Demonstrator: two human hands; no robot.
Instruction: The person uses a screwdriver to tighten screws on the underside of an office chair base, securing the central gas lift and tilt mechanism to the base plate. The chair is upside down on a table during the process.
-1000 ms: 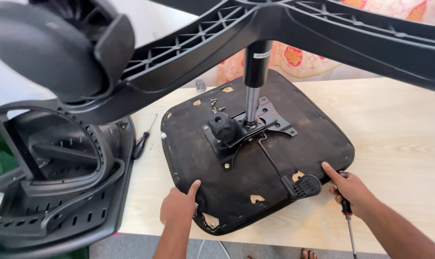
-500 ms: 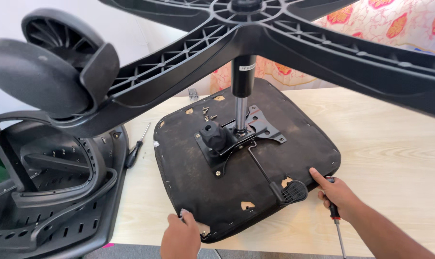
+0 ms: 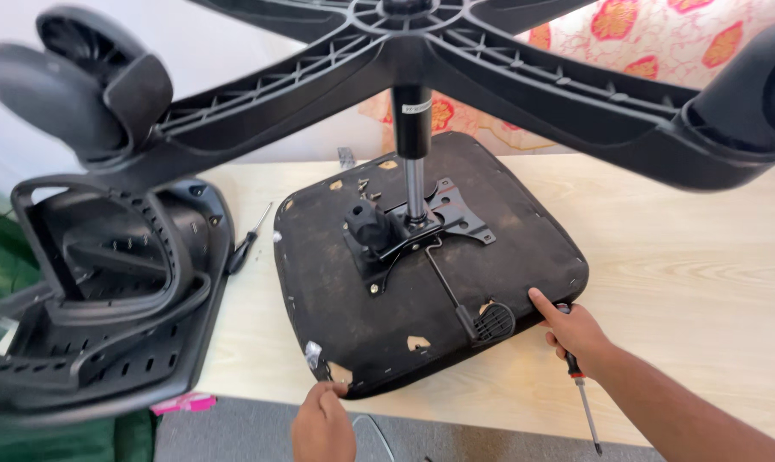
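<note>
Fingers, left: your left hand (image 3: 322, 422) pinches the near edge of the seat pan (image 3: 422, 274).
Fingers, right: your right hand (image 3: 576, 332) is closed round a screwdriver (image 3: 581, 387), forefinger touching the seat's right edge.
Seat: upside down on the wooden table (image 3: 704, 257).
Done: mechanism plate (image 3: 417, 227) and star base (image 3: 422, 51) look mounted.
Left: backrest frame (image 3: 105, 282) lies apart, beside a second screwdriver (image 3: 249, 239).
</note>
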